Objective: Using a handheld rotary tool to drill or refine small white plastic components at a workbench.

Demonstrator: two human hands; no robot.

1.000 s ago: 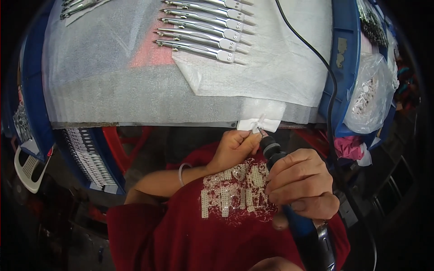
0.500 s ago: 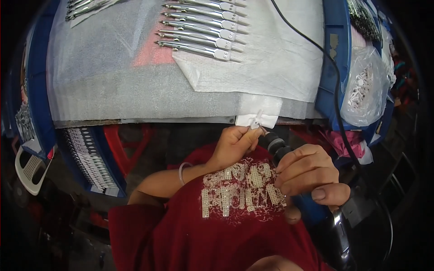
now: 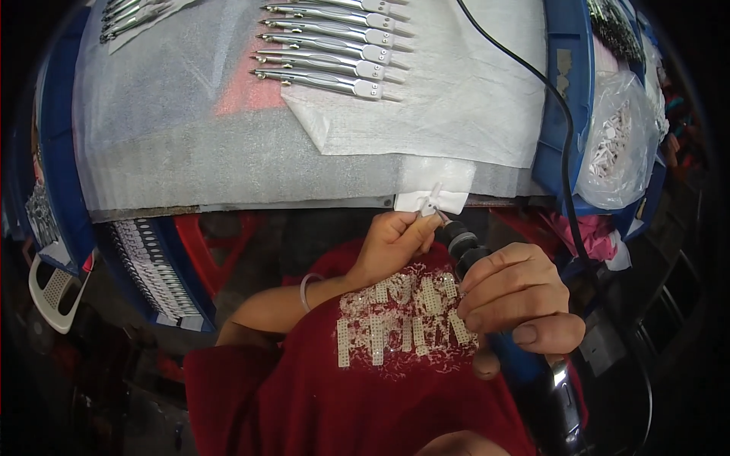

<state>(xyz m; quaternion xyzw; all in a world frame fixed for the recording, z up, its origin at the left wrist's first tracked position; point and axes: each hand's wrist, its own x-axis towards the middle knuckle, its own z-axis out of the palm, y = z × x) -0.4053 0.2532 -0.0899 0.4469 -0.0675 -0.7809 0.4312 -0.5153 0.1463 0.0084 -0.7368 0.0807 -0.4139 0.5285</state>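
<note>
Left hand (image 3: 395,237) pinches small white plastic piece (image 3: 430,205).
Right hand (image 3: 521,300) grips black-and-blue power tool (image 3: 530,386) at four o'clock; sparkly letters (image 3: 376,334) on red cloth shirt (image 3: 319,387) look unclear.

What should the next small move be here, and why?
Probably line the power tool up squarely with the small white part while bracing it: the left hand pinches that part at the white pad, and the right hand holds the tool with its tip close by; contact is too small to tell.
</note>
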